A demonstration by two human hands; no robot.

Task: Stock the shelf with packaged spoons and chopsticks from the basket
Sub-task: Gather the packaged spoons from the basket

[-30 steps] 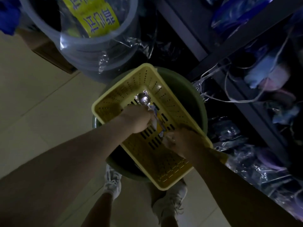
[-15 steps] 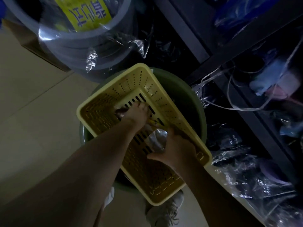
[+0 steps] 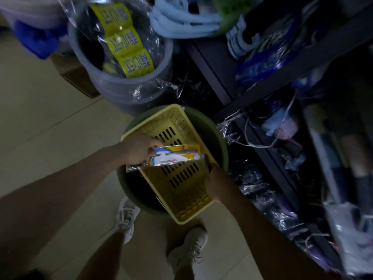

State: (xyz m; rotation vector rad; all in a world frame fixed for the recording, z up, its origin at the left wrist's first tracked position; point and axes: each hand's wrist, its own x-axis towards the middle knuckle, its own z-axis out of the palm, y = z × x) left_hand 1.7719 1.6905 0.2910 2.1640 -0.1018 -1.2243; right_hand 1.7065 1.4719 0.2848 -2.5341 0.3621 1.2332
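Yellow-backed plastic utensil packets (image 3: 173,156) lie across the slotted yellow plastic basket (image 3: 181,190), pinched at one end by the left hand (image 3: 139,149). Right hand (image 3: 217,178) grips the basket's right rim; the basket sits on a round green tub (image 3: 218,142) beside the dark metal shelf (image 3: 262,110).

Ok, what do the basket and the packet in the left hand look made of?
Basket: likely moulded plastic, matte yellow, with punched slots and holes. Packet: seems clear glossy film over a printed yellow card, judging by the glare and crinkled edge. The left hand grips it.
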